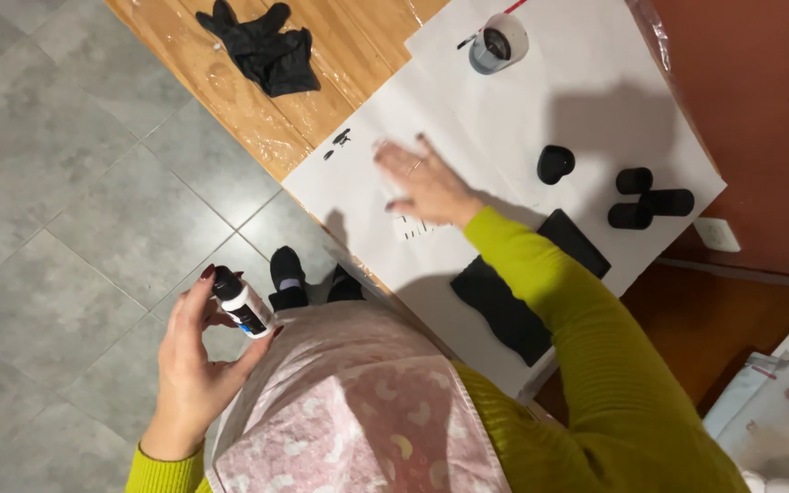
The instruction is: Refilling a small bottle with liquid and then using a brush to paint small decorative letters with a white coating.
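Small white bottle (pixel 242 306) with a black cap, its long axis tilted toward ten o'clock, sits pinched in the person's left hand (pixel 195 365) at seven o'clock over the tiled floor (pixel 66 210), while the right hand (pixel 426 183) lies flat, fingers spread, on white paper (pixel 586 100) toward one o'clock.

the right hand (pixel 426 183) is motion-blurred, so its fingertips cannot be made out. the black cloth (pixel 527 288) at four o'clock of it is partly hidden under the sleeve (pixel 586 319). the small bottle's (pixel 241 303) label is too small to tell. the wooden table (pixel 312 100) runs off the twelve o'clock edge.
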